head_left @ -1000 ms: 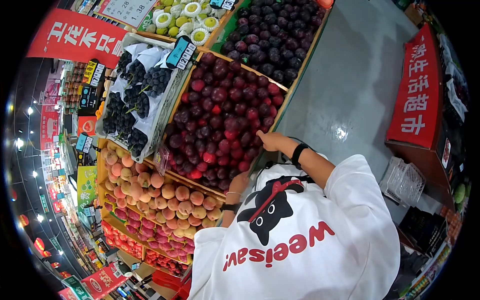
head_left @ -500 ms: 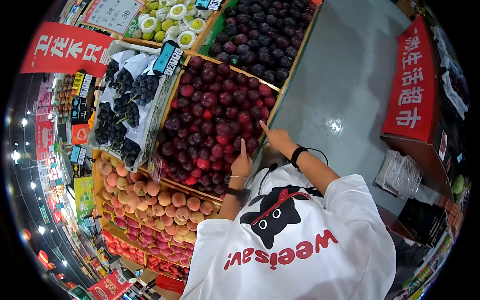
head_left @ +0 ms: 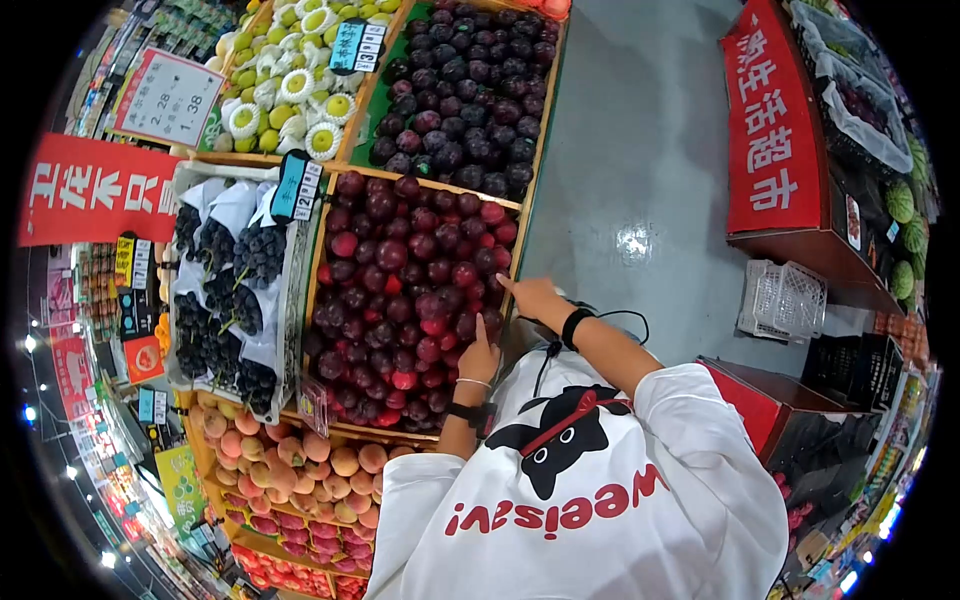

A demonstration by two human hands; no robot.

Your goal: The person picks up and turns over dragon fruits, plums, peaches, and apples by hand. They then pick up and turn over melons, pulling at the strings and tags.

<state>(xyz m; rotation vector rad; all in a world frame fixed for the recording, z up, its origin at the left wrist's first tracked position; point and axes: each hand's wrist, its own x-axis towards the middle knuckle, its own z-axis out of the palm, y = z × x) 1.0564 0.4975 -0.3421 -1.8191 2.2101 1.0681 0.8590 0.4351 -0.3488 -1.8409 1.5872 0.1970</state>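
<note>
A wooden bin of dark red plums [head_left: 400, 285] lies before me. My left hand [head_left: 479, 358] is over its near right part, index finger pointing forward and the other fingers curled. Its fingertip overlaps the plums in this view, and nothing is in the hand. To its right, my right hand [head_left: 537, 299] points its index finger at the bin's right edge, the other fingers folded and nothing held. A thin bracelet and a dark watch [head_left: 469, 412] are on my left wrist; a black band [head_left: 575, 326] circles the right.
Black grapes [head_left: 255, 255] fill a crate at left, peaches [head_left: 340, 460] lie nearer, and darker purple plums [head_left: 465, 95] sit beyond. Netted pears [head_left: 297, 85] are at the upper left. Across the grey floor [head_left: 620, 150] stand a red-bannered stand [head_left: 770, 130] and a white basket [head_left: 785, 300].
The view has turned, with the bins shifting left and down and the right-hand stand moving left. Both hands keep their pointing shape, slightly lower in view.
</note>
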